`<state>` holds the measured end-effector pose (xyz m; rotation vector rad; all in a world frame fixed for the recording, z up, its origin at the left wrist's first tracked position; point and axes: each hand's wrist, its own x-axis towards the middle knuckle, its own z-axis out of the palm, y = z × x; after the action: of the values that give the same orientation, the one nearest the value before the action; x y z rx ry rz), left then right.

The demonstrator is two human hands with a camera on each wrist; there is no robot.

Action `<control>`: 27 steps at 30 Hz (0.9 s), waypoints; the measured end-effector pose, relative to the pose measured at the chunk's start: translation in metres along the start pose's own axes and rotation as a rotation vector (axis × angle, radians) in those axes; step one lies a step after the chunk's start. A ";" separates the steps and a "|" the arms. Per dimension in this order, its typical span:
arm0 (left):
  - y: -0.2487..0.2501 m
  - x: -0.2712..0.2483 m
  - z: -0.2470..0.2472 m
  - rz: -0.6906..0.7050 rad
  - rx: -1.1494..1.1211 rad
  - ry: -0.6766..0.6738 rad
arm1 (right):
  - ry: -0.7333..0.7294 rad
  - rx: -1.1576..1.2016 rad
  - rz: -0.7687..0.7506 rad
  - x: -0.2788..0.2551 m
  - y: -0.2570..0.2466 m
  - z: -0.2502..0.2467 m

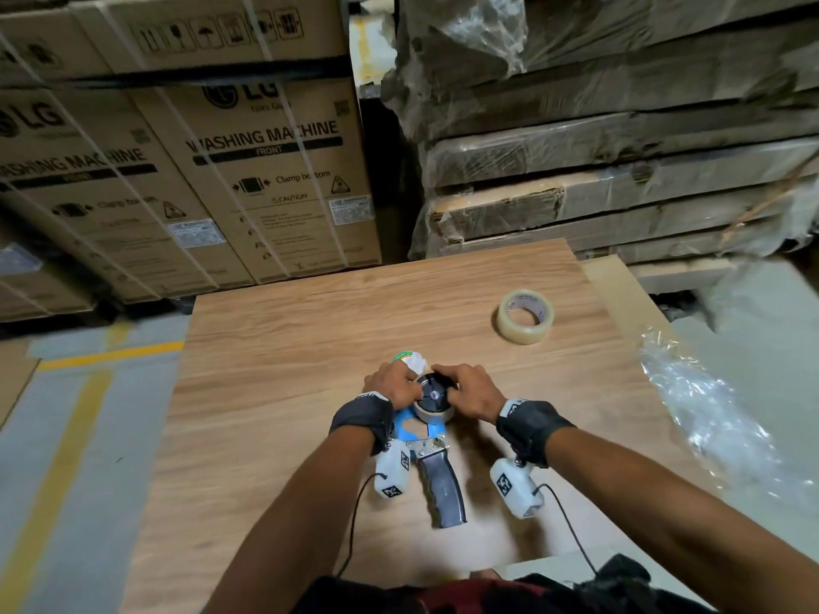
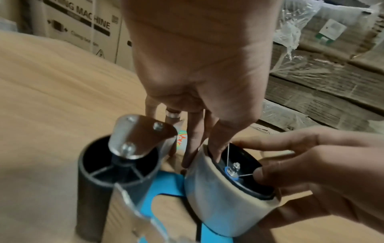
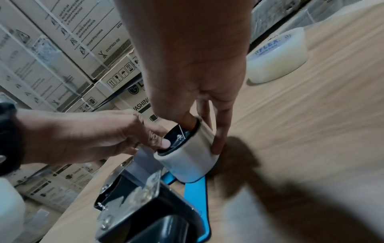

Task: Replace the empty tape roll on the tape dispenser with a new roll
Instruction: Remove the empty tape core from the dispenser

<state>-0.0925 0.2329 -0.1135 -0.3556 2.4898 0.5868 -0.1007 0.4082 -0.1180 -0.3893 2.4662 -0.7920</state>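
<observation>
Both hands grip the empty tape roll on the tape dispenser at centre frame, its axis pointing up; the left hand and right hand pinch its rim. The new roll lies upper right, nearer the right hand.

Near-empty roll on blue dispenser

From head height we are looking steeply down at the pale wood-grain tabletop. Our two wrist cameras are sitting very close, facing along each palm from opposite sides, both sharing the nearly spent cardboard-cored tape roll on the blue-framed dispenser.
</observation>
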 end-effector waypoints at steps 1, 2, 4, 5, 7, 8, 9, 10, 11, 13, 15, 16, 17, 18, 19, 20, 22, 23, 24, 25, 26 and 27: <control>-0.002 0.005 0.003 -0.019 -0.023 0.004 | 0.018 0.011 0.001 0.000 0.000 0.001; -0.002 0.007 0.004 -0.030 -0.045 0.017 | 0.033 0.025 0.004 -0.002 -0.004 -0.001; 0.003 -0.004 0.001 -0.026 -0.093 0.075 | 0.078 0.067 0.023 -0.003 -0.009 -0.002; 0.005 -0.009 0.000 -0.024 -0.127 0.120 | 0.098 0.086 0.038 -0.003 -0.010 -0.001; 0.007 -0.015 0.004 -0.034 -0.190 0.176 | 0.131 0.118 0.062 -0.004 -0.012 0.000; 0.007 -0.017 0.004 -0.052 -0.211 0.184 | 0.145 0.126 0.072 -0.005 -0.013 0.000; 0.008 -0.017 0.003 -0.060 -0.226 0.189 | 0.161 0.125 0.067 -0.007 -0.015 0.000; 0.009 -0.018 0.002 -0.050 -0.229 0.188 | 0.164 0.114 0.062 -0.009 -0.016 0.000; 0.008 -0.017 0.001 -0.029 -0.213 0.177 | 0.164 0.096 0.049 -0.012 -0.017 0.001; 0.003 -0.012 0.002 -0.007 -0.167 0.120 | 0.134 0.079 0.035 -0.014 -0.013 0.002; -0.001 -0.011 0.001 -0.005 -0.142 0.051 | 0.080 0.137 0.036 -0.015 -0.003 0.004; -0.002 -0.014 0.001 -0.006 -0.150 0.033 | 0.067 0.177 0.040 -0.015 0.001 0.005; -0.001 -0.018 -0.001 -0.004 -0.150 0.031 | 0.066 0.211 0.038 -0.016 0.003 0.005; 0.000 -0.021 -0.001 0.011 -0.160 0.042 | 0.078 0.241 0.037 -0.016 0.003 0.005; 0.001 -0.023 0.001 0.023 -0.175 0.061 | 0.095 0.265 0.039 -0.015 0.002 0.005; 0.001 -0.024 0.003 0.023 -0.202 0.086 | 0.114 0.278 0.048 -0.015 0.001 0.005; 0.004 -0.027 0.005 0.004 -0.274 0.121 | 0.158 0.290 0.063 -0.012 0.001 0.009; 0.005 -0.026 0.006 -0.001 -0.290 0.133 | 0.177 0.308 0.077 -0.010 0.002 0.011; 0.006 -0.025 0.007 0.000 -0.300 0.143 | 0.196 0.318 0.096 -0.008 0.004 0.014; 0.008 -0.025 0.008 -0.001 -0.297 0.154 | 0.218 0.320 0.114 -0.006 0.007 0.018; 0.009 -0.024 0.010 0.005 -0.294 0.172 | 0.235 0.320 0.128 -0.006 0.008 0.021; 0.009 -0.021 0.013 0.011 -0.280 0.190 | 0.251 0.320 0.134 -0.006 0.007 0.024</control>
<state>-0.0734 0.2496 -0.1083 -0.5257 2.5927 0.9496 -0.0835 0.4051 -0.1363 -0.0068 2.4968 -1.2161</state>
